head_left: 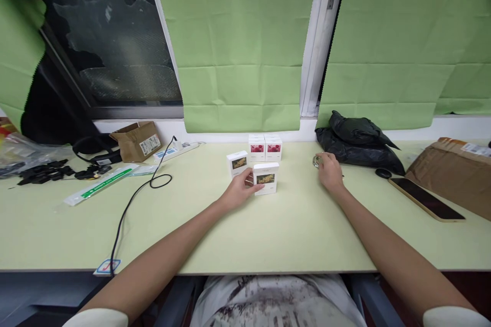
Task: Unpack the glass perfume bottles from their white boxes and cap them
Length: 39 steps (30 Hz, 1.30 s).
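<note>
My left hand [237, 192] grips the left edge of a small white box [270, 187] with a yellow-toned picture on its front; the box stands upright on the table. Just behind that hand is a similar white box [235, 162], set at a slight angle. Two white boxes with pink-red pictures, a left one [257, 148] and a right one [273, 148], stand side by side farther back. Off to the right, my right hand [330, 172] has its fingers closed on a small shiny round thing [316, 161], mostly hidden by the fingers.
Black plastic bags [356, 143], a black phone [427, 199] and a brown parcel [452, 179] lie at the right. On the left are an open cardboard box [137, 141], a power strip [178, 149], a black cable [128, 208] and a green-striped packet [100, 184].
</note>
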Motion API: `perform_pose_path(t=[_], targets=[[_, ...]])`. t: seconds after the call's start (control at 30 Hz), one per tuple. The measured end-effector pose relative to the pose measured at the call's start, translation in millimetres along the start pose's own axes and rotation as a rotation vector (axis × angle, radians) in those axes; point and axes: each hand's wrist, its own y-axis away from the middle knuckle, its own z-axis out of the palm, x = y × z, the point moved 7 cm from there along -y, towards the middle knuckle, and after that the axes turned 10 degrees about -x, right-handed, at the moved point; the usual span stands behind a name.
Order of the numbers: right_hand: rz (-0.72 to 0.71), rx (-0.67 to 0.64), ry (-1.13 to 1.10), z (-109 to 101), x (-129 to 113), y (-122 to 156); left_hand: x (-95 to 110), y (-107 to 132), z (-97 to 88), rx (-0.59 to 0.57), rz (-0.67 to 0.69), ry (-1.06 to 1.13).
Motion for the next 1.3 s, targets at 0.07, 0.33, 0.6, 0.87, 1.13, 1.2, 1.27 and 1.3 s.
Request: perform_pose_path(t=[0.07,0.33,0.6,0.87,1.13,1.2,1.27,1.3], targets=[[-0.013,-0.014,-0.047,-0.6,-4.1,0.4,-0.2,0.0,-0.2,0.002,-0.003,-0.003],[-0.142,-0.091,-0.189,6.8,-28.7,3.1,0.3,-0.2,0.1,0.002,0.0,-0.002],[-0.292,-0.203,-0.341,9.8,-68.6,18.2,-0.2,-0.4,0.8,-0.002,-0.007,0.012],[-0.409,-0.307,-0.503,10.6,-101.5,34.0,0.3,-1.3,0.7,0.002,0.003,-0.01],[-0.443,-0.355,-0.598,8.8,-119.6,44.1,0.7,-1.2,0.5,0.012,0.008,-0.007],[-0.448,-0.358,-0.603,7.1,-122.9,45.7,0.8,-1.2,0.6,0.011,0.009,-0.007],[-0.448,-0.361,-0.601,5.4,-124.9,46.7,0.7,-1.2,0.4,0.016,0.007,-0.014],[-0.447,-0.363,-0.598,4.8,-125.5,47.0,0.6,-1.2,0.3,0.018,0.005,-0.019]])
